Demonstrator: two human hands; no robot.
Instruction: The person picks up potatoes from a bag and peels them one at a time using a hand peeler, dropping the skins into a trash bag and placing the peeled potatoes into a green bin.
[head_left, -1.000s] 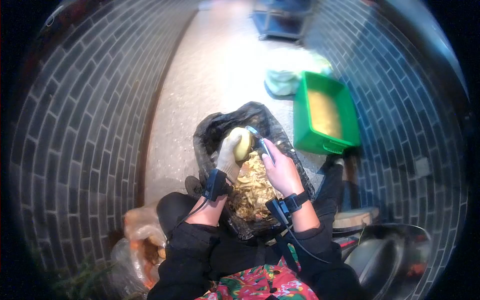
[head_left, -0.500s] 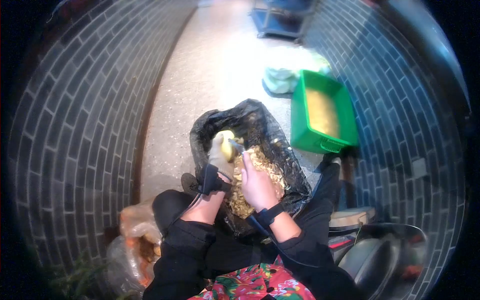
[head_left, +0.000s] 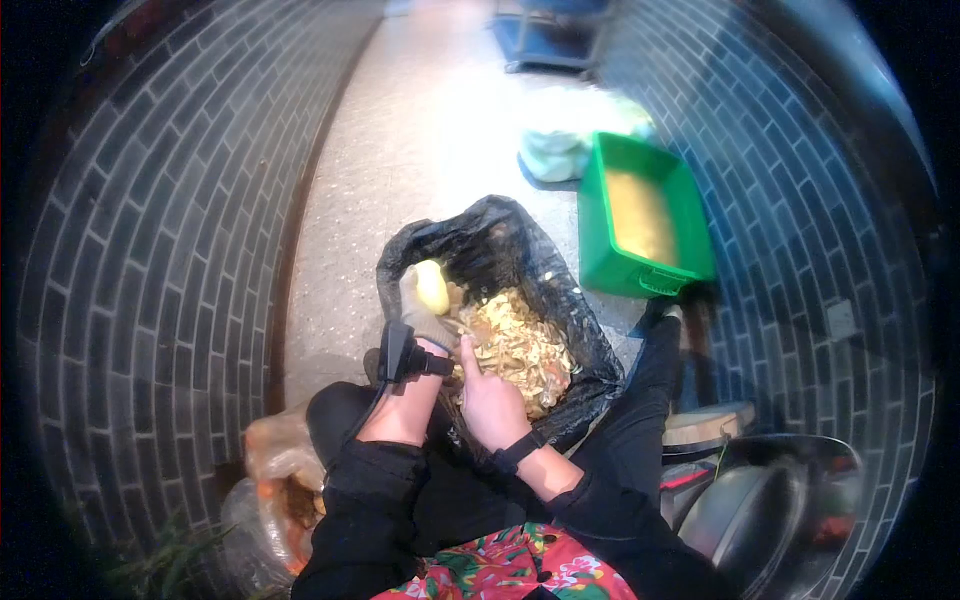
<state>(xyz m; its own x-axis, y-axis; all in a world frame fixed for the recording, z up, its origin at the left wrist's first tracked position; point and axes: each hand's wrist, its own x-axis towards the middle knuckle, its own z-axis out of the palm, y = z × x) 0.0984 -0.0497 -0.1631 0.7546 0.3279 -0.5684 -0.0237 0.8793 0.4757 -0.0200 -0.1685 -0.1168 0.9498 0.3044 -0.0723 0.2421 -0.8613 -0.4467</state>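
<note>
My left hand (head_left: 418, 312), in a light knit glove, is closed around a pale yellow peeled potato (head_left: 431, 287). It is over the left side of a container lined with a black plastic bag (head_left: 556, 290). A heap of peelings (head_left: 525, 350) lies inside the bag. My right hand (head_left: 492, 405) is bare and closed, its index finger pointing forward, just below and right of the gloved hand. It grips a peeler, whose blade showed against the potato earlier; now the tool is mostly hidden by the fingers and blends into the peelings.
A green bin (head_left: 596, 235) with yellowish contents stands ahead on the right, beside a pale plastic bag (head_left: 553, 155). A cart (head_left: 545, 45) is farther off. Brick walls flank both sides. A clear bag (head_left: 280, 450) lies left; a metal basin (head_left: 740, 500) is at right.
My right hand has drawn back toward me and slightly left, taking the peeler off the potato. My left hand has shifted a little left with the potato.
</note>
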